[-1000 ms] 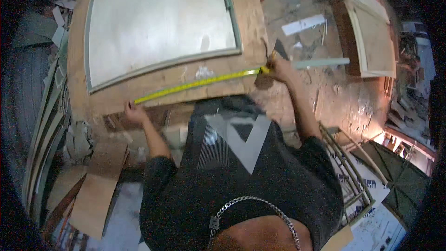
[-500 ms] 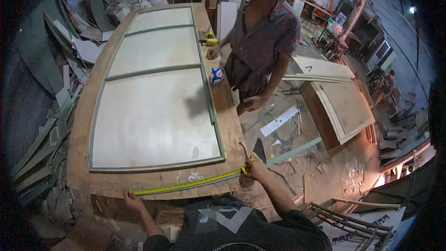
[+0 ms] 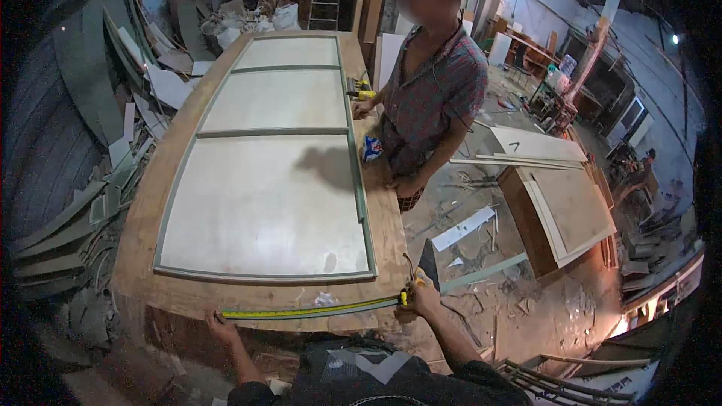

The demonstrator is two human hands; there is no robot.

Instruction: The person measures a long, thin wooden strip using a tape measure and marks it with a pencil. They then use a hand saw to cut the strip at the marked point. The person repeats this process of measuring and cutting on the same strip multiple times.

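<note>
Long thin yellow measuring tape: drawn out between the two hands, over the desk's near edge; whether it touches the wood cannot be told.
Bare left hand: fingertips pinching the tape's free end.
Bare right hand: closed around the tape's yellow-and-black case end.
Slim grey-green strip: alongside the tape, between the hands; a similar pale-green strip runs out past the right hand, perhaps the same piece.
Measuring so far: the tape is out and spans hand to hand, so a reading seems under way; no mark or cut can be made out on the strip, and what is left cannot be told.
Large cream panel with grey-green edging and two crossbars: ahead of the hands, flat on the broad light-brown wooden desk, its edging apparently in place.
Small blue-and-white packet: beyond the right hand, on the desk near a co-worker in a patterned shirt; contents hidden.
White bulging sacks: far ahead of the hands, past the desk; contents unclear.
</note>
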